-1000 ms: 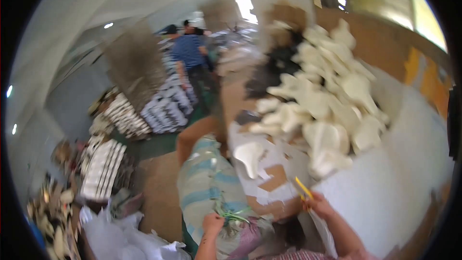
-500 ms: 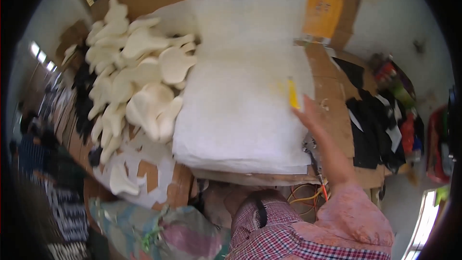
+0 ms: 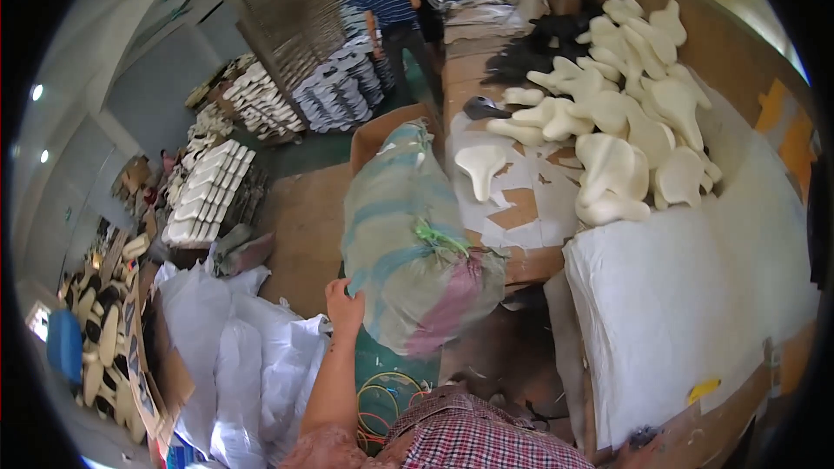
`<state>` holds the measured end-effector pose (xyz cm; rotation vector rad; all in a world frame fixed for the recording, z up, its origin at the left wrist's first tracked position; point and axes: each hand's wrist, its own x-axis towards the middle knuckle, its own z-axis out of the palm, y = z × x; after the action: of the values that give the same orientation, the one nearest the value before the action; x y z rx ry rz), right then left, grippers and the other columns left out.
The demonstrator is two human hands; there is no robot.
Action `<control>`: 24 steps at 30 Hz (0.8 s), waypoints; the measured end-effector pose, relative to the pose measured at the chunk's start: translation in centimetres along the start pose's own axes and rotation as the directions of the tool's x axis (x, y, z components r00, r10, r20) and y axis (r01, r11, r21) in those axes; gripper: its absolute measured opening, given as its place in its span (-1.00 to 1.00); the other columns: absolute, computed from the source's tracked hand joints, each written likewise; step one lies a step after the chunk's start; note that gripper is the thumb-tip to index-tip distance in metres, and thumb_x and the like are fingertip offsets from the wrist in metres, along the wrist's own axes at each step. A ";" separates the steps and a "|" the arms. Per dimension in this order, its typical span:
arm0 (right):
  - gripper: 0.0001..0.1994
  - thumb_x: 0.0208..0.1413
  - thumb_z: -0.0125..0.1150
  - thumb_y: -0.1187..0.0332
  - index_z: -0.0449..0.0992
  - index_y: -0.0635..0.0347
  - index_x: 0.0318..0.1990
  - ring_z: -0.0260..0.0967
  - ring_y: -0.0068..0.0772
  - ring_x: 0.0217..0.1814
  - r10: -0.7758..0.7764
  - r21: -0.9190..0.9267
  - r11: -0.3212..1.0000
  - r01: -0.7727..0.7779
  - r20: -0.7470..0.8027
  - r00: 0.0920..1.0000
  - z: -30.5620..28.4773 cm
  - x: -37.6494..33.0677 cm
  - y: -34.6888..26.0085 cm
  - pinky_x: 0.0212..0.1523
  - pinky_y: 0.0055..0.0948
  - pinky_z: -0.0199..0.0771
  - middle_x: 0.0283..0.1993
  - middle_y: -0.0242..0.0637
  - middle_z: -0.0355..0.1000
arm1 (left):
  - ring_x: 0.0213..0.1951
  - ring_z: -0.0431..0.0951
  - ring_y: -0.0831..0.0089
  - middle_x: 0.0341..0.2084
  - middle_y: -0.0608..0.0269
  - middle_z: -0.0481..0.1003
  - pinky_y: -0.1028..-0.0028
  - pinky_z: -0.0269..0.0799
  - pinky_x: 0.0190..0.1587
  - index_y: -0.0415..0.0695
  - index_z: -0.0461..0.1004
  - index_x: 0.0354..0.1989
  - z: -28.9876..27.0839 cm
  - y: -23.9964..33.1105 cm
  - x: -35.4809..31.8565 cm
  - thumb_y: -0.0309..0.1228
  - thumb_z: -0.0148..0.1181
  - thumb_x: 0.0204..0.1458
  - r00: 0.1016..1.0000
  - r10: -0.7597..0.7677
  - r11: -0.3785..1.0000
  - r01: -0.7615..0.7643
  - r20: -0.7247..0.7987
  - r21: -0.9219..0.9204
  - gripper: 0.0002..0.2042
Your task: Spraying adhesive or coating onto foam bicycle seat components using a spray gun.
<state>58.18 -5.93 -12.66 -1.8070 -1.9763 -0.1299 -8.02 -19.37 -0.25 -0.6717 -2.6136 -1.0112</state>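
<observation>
My left hand (image 3: 346, 302) reaches forward from the lower edge, its fingers curled at the left side of a large woven sack (image 3: 400, 234). The sack is green and teal with a pink patch, and bright green ties (image 3: 440, 237) sit on it. Whether its fabric lies between my fingers is too small to make out. My right hand is out of view. To the right, a small yellow tool (image 3: 704, 391) lies on a stack of white sheets (image 3: 643, 313). Beyond the stack, cream bicycle-saddle-shaped foam pieces (image 3: 612, 165) are heaped on the table.
White bags (image 3: 261, 356) crowd the floor at left. Farther back are a stack of pale moulded pieces (image 3: 208, 195) and tall stacked flat sheets (image 3: 287, 9). Two people (image 3: 388, 0) stand at the far end. Coloured hoses (image 3: 378, 395) lie on the floor near me. One foam piece (image 3: 480, 171) lies apart.
The view has swung left, bringing the sack and wider room in. My left hand has come into view at the sack. My right hand, earlier beside the yellow tool, has gone out of view.
</observation>
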 end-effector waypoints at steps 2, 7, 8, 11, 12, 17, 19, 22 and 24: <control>-0.20 -0.25 0.26 0.34 0.06 0.26 0.25 -0.07 0.04 0.33 -0.119 0.027 0.992 0.123 -0.116 0.986 -1.7 2.9 -0.3 0.30 -0.18 -0.06 0.26 0.06 0.05 | -0.14 0.41 0.15 -0.08 0.01 0.31 0.34 0.39 -0.15 -0.19 0.43 -0.23 -0.7 -1.8 -2.1 -0.43 0.20 -0.25 0.999 -0.025 0.997 0.028 -0.043 0.067 -0.68; -0.13 -0.23 0.37 0.18 0.05 0.28 0.25 -0.10 0.02 0.34 -0.312 0.042 0.934 0.354 -0.382 0.870 -7.9 7.1 -4.3 0.32 -0.19 -0.10 0.27 0.06 0.06 | -0.30 0.48 0.22 -0.34 0.09 0.44 0.38 0.42 -0.26 -0.19 0.44 -0.25 -4.7 -8.5 -5.8 -0.46 0.18 -0.23 0.983 -0.177 0.952 0.185 -0.057 0.242 -0.72; -0.12 -0.23 0.39 0.15 0.05 0.28 0.25 -0.10 0.01 0.35 -0.339 0.023 0.922 0.387 -0.434 0.835 -10.5 7.2 -5.3 0.32 -0.19 -0.11 0.27 0.06 0.06 | -0.30 0.48 0.22 -0.34 0.09 0.44 0.38 0.42 -0.26 -0.19 0.44 -0.25 -5.3 -8.7 -5.8 -0.46 0.18 -0.23 0.983 -0.176 0.955 0.184 -0.052 0.234 -0.72; -0.20 -0.26 0.39 0.29 0.15 0.35 0.19 0.11 -0.03 0.22 -0.043 0.372 0.917 0.146 -0.272 0.961 -8.5 5.6 -3.2 0.23 -0.25 0.07 0.19 0.03 0.19 | -0.60 0.45 0.55 -0.44 0.30 0.46 0.61 0.33 -0.58 -0.13 0.46 -0.22 -7.4 -6.2 -4.4 -0.50 0.15 -0.11 0.639 -0.742 0.506 0.731 0.200 -0.458 -0.78; -0.22 -0.26 0.38 0.33 0.16 0.37 0.18 0.19 -0.06 0.17 0.246 0.491 0.853 -0.176 -0.081 0.966 -7.6 4.8 -3.2 0.19 -0.26 0.15 0.15 0.03 0.23 | -0.56 0.47 0.54 -0.41 0.29 0.47 0.60 0.35 -0.54 -0.14 0.45 -0.21 -8.1 -4.1 -3.0 -0.51 0.14 -0.09 0.711 -0.665 0.517 0.659 0.229 -0.547 -0.78; -0.17 -0.41 -0.07 0.62 0.05 0.22 0.27 0.01 -0.18 0.30 0.114 0.821 0.488 -0.296 0.277 0.954 -3.1 8.3 -9.6 0.22 -0.34 0.03 0.22 -0.10 0.11 | -0.27 0.48 0.46 -0.23 0.22 0.46 0.50 0.36 -0.20 -0.25 0.38 -0.12 -14.5 16.0 1.8 -0.53 0.01 0.01 0.952 0.122 0.460 0.196 0.280 -0.866 -0.76; -0.15 -0.46 -0.10 0.65 0.06 0.26 0.26 0.04 -0.24 0.28 -0.057 0.768 0.632 -0.106 0.182 0.982 -0.5 9.5 -12.7 0.23 -0.37 0.02 0.24 -0.11 0.09 | -0.20 0.47 0.44 -0.23 0.22 0.47 0.46 0.36 -0.09 -0.26 0.41 -0.12 -17.7 22.4 1.1 -0.56 0.13 -0.09 0.855 0.477 0.282 0.070 0.203 -0.957 -0.71; -0.24 -0.34 0.02 0.63 0.12 0.27 0.23 0.07 -0.24 0.25 -0.166 0.872 0.400 -0.282 0.372 0.913 3.0 9.5 -19.3 0.21 -0.39 0.03 0.19 -0.13 0.15 | -0.21 0.46 0.20 -0.26 0.03 0.43 0.35 0.39 -0.16 -0.32 0.42 -0.22 -23.5 27.9 -0.5 -0.46 0.16 -0.15 0.594 0.801 0.132 -0.300 -0.076 -0.945 -0.71; -0.27 -0.31 0.02 0.63 0.13 0.27 0.21 0.10 -0.28 0.19 -0.257 0.879 0.359 -0.314 0.416 0.872 3.4 9.5 -21.2 0.17 -0.41 0.06 0.14 -0.16 0.17 | -0.21 0.45 0.16 -0.27 0.04 0.44 0.37 0.38 -0.17 -0.30 0.41 -0.21 -23.4 27.5 -0.1 -0.53 0.24 -0.25 0.519 0.842 0.023 -0.304 -0.146 -0.952 -0.66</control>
<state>36.55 1.17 -7.08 -1.0541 -1.6302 1.3817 7.65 -17.56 32.24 -2.3516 -1.1680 -2.1023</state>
